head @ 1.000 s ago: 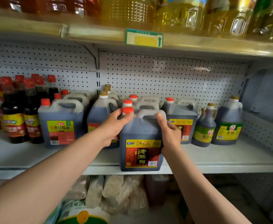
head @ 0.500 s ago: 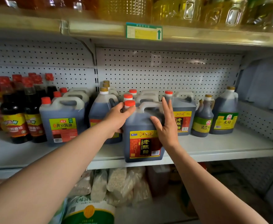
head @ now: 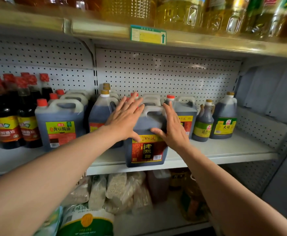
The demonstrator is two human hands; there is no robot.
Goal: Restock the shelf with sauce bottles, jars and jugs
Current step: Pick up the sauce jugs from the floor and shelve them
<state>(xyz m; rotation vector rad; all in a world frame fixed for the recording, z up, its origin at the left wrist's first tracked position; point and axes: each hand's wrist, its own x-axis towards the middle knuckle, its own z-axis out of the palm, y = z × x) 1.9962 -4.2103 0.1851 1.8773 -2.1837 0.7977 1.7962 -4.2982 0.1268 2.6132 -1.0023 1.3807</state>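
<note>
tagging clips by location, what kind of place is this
Most likely a small grocery shop aisle. A metal shelf with pegboard backing carries rows of identical labelled goods, such as the vinegar jug and soy sauce jug. A price tag is clipped to the upper shelf's edge, under cooking oil bottles.

Front and centre, the vinegar jug (head: 146, 147) carries a red-and-black label reading 老陈醋, under a yellow band too covered to read. Over on the left, the soy sauce jug (head: 60, 123) shows 黄豆酱油 on green. To the right, the small dark bottle (head: 203, 123) reads 清香, and the round jug (head: 224, 120) beside it says 米醋. The shelf tag (head: 148, 34) up top shows only a green up-arrow; its print is unreadable.
</note>
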